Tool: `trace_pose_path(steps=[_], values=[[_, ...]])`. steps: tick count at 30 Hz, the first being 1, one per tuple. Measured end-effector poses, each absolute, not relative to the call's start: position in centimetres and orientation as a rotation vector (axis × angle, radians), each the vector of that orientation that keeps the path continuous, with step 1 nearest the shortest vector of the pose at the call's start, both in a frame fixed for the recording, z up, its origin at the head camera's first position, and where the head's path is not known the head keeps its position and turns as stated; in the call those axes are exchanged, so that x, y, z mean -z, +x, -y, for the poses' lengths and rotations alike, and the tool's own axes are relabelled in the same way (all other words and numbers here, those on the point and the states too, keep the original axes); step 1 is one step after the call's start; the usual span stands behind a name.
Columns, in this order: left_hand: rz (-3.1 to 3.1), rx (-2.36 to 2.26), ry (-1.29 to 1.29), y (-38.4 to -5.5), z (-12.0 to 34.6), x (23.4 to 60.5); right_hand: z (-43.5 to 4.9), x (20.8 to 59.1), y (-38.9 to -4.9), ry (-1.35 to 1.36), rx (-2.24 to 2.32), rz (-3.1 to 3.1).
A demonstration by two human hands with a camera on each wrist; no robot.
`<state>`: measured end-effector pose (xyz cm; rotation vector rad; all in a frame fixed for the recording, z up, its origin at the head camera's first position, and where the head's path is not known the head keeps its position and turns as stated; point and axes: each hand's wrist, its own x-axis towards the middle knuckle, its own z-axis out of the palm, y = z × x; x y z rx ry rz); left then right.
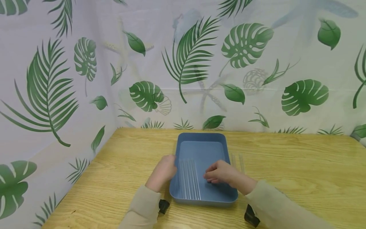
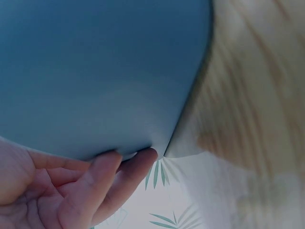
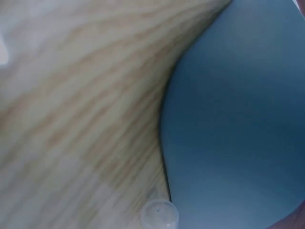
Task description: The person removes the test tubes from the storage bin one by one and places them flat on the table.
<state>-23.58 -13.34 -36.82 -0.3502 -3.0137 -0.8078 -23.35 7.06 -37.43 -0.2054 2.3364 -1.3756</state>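
Note:
A blue rectangular tray (image 1: 204, 198) lies on the table, with several clear tubes (image 1: 190, 181) side by side along its left half. My left hand (image 1: 164, 171) grips the tray's left rim; in the left wrist view, its fingertips (image 2: 109, 164) sit against the tray's outer wall (image 2: 105, 86). Over the right half of the tray is my right hand (image 1: 218, 173), fingers bent and thumb close to them. Whether a clear tube is pinched there, I cannot tell. The right wrist view shows mostly the tray's outer wall (image 3: 228, 119), with the hand almost entirely hidden.
Two more clear tubes (image 1: 241, 162) lie on the table just right of the tray, partly behind my right forearm. A tube's round end (image 3: 159, 214) appears low in the right wrist view. Leaf-printed cloth (image 1: 200, 111) hangs behind the wooden table (image 1: 300, 165).

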Motion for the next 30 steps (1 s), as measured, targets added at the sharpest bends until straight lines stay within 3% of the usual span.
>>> trace_pose_path(steps=[30], values=[[3.018,0.800,-0.342,-23.7,13.3,36.9,-4.9,38.2,-23.5,-0.121,1.415,-2.330]])
